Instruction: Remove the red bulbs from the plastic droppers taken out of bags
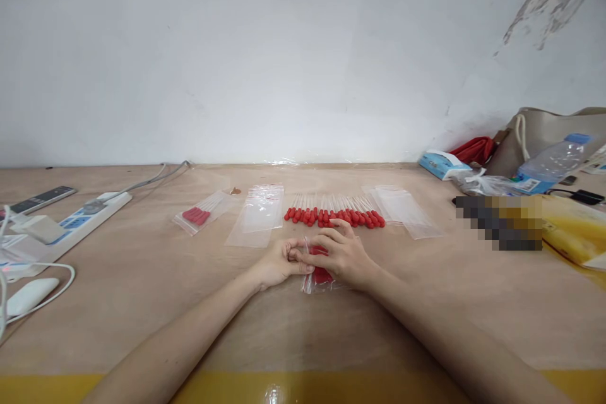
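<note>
A small clear zip bag (307, 286) with red pieces inside lies at the middle of the table, between my hands. My left hand (278, 263) is closed, pinching the bag's left edge with thumb and fingertips. From the right, my right hand (344, 257) reaches over the bag, its fingers bent and its fingertips meeting those of my left hand at the edge. Part of the bag is hidden under this hand. Just beyond lies a row of thin pale sticks with red tips (334, 217), the tips pointing towards me.
Flat clear bags lie left (255, 218) and right (402, 209) of the row. Farther left is a filled bag of red-tipped sticks (197, 214), then a power strip (89, 221) with cables. A tissue pack (444, 165), a plastic bottle (553, 164) and a yellow package (570, 227) crowd the right.
</note>
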`<state>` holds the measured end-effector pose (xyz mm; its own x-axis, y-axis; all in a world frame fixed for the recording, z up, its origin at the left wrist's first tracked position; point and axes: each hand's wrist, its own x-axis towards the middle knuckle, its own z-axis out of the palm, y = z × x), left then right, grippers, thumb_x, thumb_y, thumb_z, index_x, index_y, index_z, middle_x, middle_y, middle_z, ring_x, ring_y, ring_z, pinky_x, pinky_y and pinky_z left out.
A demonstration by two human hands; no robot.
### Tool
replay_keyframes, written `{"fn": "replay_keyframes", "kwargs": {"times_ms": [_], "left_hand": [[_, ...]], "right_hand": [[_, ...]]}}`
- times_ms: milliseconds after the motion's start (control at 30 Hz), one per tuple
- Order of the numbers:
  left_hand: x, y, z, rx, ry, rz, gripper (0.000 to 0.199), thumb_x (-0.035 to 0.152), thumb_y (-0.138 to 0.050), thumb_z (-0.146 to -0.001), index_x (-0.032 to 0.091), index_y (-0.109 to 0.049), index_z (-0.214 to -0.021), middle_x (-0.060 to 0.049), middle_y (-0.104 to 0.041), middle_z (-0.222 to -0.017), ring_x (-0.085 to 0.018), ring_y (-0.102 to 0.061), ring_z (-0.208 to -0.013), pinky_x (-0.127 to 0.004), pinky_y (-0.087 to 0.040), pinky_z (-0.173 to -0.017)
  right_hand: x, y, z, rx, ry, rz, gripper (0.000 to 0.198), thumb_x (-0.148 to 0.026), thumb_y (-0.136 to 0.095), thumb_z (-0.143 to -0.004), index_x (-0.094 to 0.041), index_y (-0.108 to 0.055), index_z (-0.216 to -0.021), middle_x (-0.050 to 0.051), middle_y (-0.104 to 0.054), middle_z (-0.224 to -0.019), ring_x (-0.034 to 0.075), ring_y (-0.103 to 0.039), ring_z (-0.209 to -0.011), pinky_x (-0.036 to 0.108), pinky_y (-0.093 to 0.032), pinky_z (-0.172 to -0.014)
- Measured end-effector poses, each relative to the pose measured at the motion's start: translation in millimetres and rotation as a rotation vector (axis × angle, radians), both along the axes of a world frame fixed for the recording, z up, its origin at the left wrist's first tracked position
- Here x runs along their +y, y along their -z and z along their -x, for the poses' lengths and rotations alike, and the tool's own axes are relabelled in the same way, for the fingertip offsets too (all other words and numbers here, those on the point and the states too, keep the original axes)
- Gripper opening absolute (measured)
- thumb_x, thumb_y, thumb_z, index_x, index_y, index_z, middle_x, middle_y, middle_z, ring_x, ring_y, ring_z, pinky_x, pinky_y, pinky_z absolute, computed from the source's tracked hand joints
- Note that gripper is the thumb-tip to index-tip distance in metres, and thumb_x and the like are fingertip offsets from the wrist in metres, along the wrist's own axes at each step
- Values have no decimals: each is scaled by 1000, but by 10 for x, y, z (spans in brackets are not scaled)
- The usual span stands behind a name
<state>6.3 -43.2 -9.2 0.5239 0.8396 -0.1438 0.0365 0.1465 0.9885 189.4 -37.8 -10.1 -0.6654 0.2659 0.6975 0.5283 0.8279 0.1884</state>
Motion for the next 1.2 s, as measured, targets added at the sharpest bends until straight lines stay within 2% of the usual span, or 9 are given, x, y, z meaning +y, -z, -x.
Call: {"fn": "replay_keyframes", "kwargs": {"times_ms": [167, 300, 367, 433, 533, 633, 700, 867, 1200], "left_hand": [[16, 39, 13, 69, 6, -35, 51, 29, -77, -56, 14, -57, -100, 6, -55, -55, -6, -48, -50, -18, -36, -54], [30, 86, 52, 148, -53, -115, 57, 33, -71, -63, 14, -49, -113, 5, -55, -57, -8, -51, -52, -19, -39, -56], [35, 93, 104, 230, -105, -320, 51, 32, -63, -73, 16, -46, -118, 2, -57, -64, -10, -54, -59, -23, -43, -60], [44, 81, 173, 337, -129, -662, 42, 28, -55, -79, 19, -47, -119, -4, -61, -84, -16, -57, -80, -30, -45, -74], [68, 51, 253, 482, -56, -1181, 32, 22, -51, -82, 25, -54, -114, -7, -56, -109, -21, -46, -108, -40, -37, -92], [91, 46, 238, 531, -30, -1423, 33, 22, -54, -80, 27, -55, -112, -6, -59, -105, -21, -46, -107, -40, -37, -91], [95, 60, 185, 530, -48, -1443, 30, 24, -55, -80, 26, -57, -109, -6, -61, -102, -21, -49, -104, -40, -39, -89], [106, 119, 119, 526, -46, -1342, 14, 23, -51, -83, 24, -64, -81, -4, -66, -87, -17, -57, -88, -40, -40, -83], [109, 42, 176, 524, 292, -1303, 24, 17, -39, -88, 23, -61, -82, -6, -65, -95, -17, -51, -108, -37, -35, -92]], "right_hand": [[9, 56, -24, -2, -28, -56, 15, -18, -51, -83, -26, -63, -80, -3, -62, -90, 12, -49, -88, 41, -24, -96], [22, 95, -47, 50, -15, -62, 16, -15, -49, -82, -24, -61, -80, -3, -63, -85, 11, -50, -89, 40, -25, -96], [27, 100, -65, 76, 9, -49, 18, -14, -47, -82, -25, -61, -81, -3, -62, -83, 11, -50, -89, 39, -26, -96], [31, 98, -82, 90, 29, -39, 21, -12, -46, -81, -26, -62, -80, -3, -62, -83, 11, -50, -88, 38, -27, -95], [33, 90, -94, 105, 47, -40, 22, -10, -46, -80, -27, -61, -81, -3, -62, -83, 12, -49, -86, 38, -28, -93], [28, 79, -81, 116, 54, -43, 20, -11, -48, -79, -26, -61, -79, -3, -62, -80, 12, -49, -83, 37, -30, -91], [19, 74, -65, 118, 55, -37, 19, -12, -48, -79, -25, -61, -76, -2, -62, -80, 12, -49, -83, 37, -29, -91], [0, 88, -46, 86, 42, -3, 21, -12, -47, -80, -26, -62, -81, -2, -61, -80, 11, -49, -83, 36, -28, -91], [18, 74, -52, -60, -33, 39, 19, -9, -43, -80, -21, -57, -81, -2, -62, -88, 14, -47, -89, 41, -25, -97]]}}
